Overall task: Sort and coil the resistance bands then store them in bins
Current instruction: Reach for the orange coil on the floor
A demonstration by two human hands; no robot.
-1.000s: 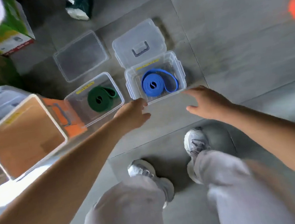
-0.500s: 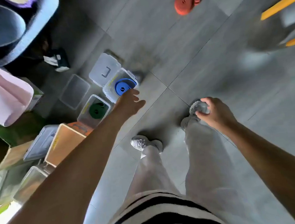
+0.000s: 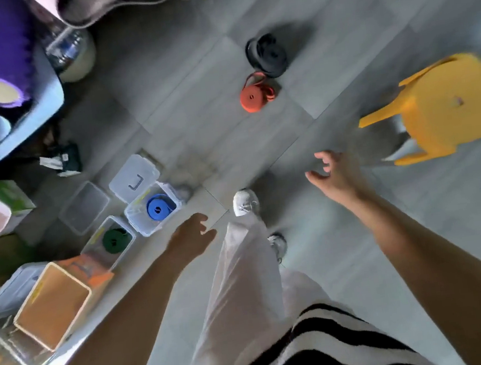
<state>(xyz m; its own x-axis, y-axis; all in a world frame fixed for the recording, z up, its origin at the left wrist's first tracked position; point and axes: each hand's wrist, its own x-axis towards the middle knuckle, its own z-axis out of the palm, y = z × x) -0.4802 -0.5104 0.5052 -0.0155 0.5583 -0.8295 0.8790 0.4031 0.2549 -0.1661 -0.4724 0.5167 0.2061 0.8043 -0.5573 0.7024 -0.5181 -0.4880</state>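
left hand [image 3: 191, 239] – fingers loose, holding nothing | right hand [image 3: 335, 177] – fingers apart, empty | blue band [image 3: 157, 209] coiled in clear bin [image 3: 145, 228] | green band [image 3: 113, 241] in neighbouring bin [image 3: 94, 245] | red band [image 3: 253, 97] and black band [image 3: 267, 53] on floor [image 3: 193, 103], well apart from bins

No text is coming through legibly anywhere. A yellow label strip [image 3: 141, 197] is sitting on the far rim of the clear bin [image 3: 145, 231] holding the blue band [image 3: 157, 209]. Another yellow strip [image 3: 96, 235] is lying along the rim of the neighbouring bin [image 3: 90, 253] with the green band [image 3: 114, 241]. A third yellow label [image 3: 37, 293] is showing on the orange box [image 3: 88, 292]. Any print on all three is blurring out.
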